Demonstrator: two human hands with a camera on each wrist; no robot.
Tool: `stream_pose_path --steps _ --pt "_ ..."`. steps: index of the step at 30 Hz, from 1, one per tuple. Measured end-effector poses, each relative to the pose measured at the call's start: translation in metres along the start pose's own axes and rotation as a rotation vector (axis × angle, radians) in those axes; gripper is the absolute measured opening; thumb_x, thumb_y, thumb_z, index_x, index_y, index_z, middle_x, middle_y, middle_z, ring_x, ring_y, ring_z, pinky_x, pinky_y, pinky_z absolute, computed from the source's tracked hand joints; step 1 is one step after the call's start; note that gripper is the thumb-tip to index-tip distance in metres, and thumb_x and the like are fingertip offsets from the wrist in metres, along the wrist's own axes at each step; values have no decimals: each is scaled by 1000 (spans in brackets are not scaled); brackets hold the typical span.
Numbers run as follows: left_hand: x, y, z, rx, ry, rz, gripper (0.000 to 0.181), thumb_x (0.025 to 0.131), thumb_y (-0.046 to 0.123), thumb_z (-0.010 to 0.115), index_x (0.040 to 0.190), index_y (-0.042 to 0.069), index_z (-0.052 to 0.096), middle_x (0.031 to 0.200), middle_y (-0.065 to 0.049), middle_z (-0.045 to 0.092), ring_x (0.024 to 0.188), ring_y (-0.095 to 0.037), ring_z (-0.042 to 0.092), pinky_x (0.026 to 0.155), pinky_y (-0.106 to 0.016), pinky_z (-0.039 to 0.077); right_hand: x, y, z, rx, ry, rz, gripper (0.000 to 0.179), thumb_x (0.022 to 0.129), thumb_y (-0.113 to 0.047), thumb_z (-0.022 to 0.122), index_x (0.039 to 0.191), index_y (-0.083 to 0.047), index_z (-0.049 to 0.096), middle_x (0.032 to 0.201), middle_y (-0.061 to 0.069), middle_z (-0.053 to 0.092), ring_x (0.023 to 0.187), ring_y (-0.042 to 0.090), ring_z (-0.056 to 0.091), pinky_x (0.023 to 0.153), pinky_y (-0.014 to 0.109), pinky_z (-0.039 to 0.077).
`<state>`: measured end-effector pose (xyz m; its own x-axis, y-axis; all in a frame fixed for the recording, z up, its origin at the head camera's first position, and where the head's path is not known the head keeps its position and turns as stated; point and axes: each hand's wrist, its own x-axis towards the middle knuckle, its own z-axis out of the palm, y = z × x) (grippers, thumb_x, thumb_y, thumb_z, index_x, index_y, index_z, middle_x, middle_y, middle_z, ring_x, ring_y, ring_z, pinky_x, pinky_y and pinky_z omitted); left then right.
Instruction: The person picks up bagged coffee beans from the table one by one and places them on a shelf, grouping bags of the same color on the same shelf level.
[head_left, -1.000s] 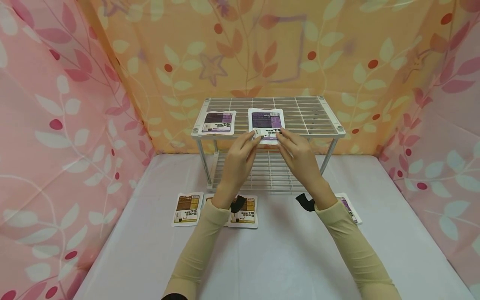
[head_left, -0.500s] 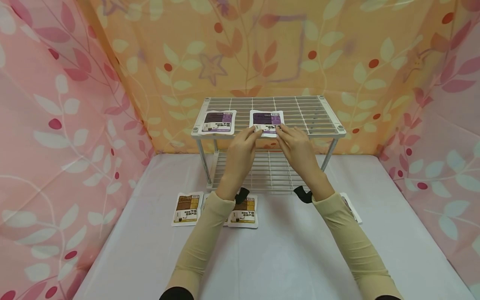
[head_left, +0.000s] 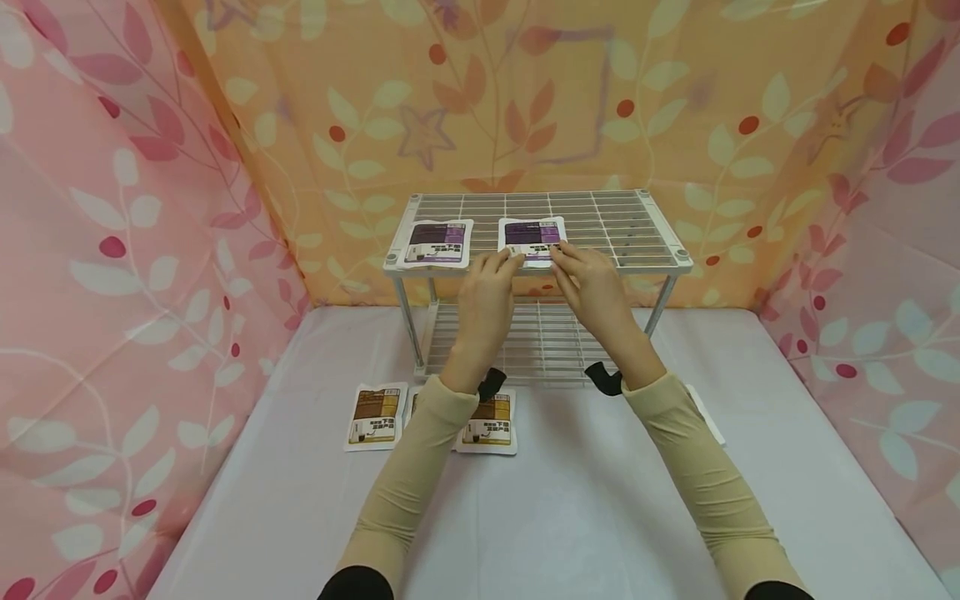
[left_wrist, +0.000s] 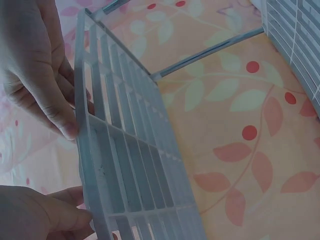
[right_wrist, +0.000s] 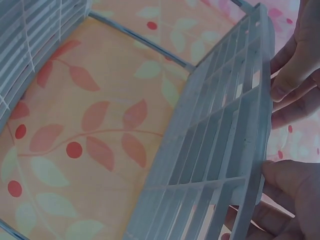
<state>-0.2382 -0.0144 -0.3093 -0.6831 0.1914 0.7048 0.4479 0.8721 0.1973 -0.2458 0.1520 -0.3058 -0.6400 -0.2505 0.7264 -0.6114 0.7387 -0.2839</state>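
one flat purple-and-white packet (head_left: 532,237), edges softly rippled, lay on the top shelf of a white wire rack (head_left: 652,270); left hand (head_left: 483,304) and right hand (head_left: 597,292) were at its near corners, fingers bent, pinch or mere touch could not be told; matching packet (head_left: 437,244), left; brown-and-white packets (head_left: 374,417) below, partly covered by the cream left sleeve (head_left: 420,467); floral fabric (head_left: 480,100) hung behind

A small booth-like enclosure: orange leaf-print wall sheeting (head_left: 375,100) behind a white two-tier wire rack (head_left: 663,227), pink leaf-print side walls (head_left: 82,300) flanking it, smooth white surface (head_left: 555,500) below.
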Motion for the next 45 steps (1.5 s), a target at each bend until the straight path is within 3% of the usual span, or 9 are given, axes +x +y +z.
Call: stream_pose_path --steps 7,13,22,28,34,45 --pt "2 1 -2 -25 -9 -10 26 88 4 60 112 9 67 120 -10 62 111 -25 55 93 -31 48 5 -4 -2 -16 -66 42 31 93 -18 57 118 -1 63 123 18 59 111 37 55 100 51 37" --pt "0 1 -1 -37 -12 18 26 90 9 58 114 6 65 122 -13 60 114 -27 54 96 -33 46 4 -5 -2 -49 -84 45 32 93 -21 56 120 -4 62 126 17 57 115 36 52 101 54 34" --pt "-8 3 7 -109 91 97 32 87 11 63 118 8 63 126 -14 57 120 -27 50 102 -34 40 -4 -3 -4 -35 16 -10 34 89 -18 63 120 -7 62 129 17 54 120 35 48 102 54 33" --pt "-16 5 13 -164 135 138 36 86 11 64 121 9 61 131 -13 54 126 -29 44 109 -41 31 -14 3 -9 -16 91 -56 32 85 -13 67 116 -6 65 129 16 54 121 33 47 103 53 32" --pt "-25 9 20 -182 206 193 37 84 8 64 121 10 60 131 -12 53 127 -30 43 108 -46 30 -24 11 -15 6 162 -102 36 80 -5 70 115 -5 65 130 14 54 123 32 46 104 50 31" --pt "-44 20 33 -178 183 233 47 84 13 63 130 12 54 138 -10 47 134 -27 35 111 -48 25 -46 24 -21 62 244 -113 52 78 1 70 127 -5 55 131 15 53 125 33 43 107 45 29"
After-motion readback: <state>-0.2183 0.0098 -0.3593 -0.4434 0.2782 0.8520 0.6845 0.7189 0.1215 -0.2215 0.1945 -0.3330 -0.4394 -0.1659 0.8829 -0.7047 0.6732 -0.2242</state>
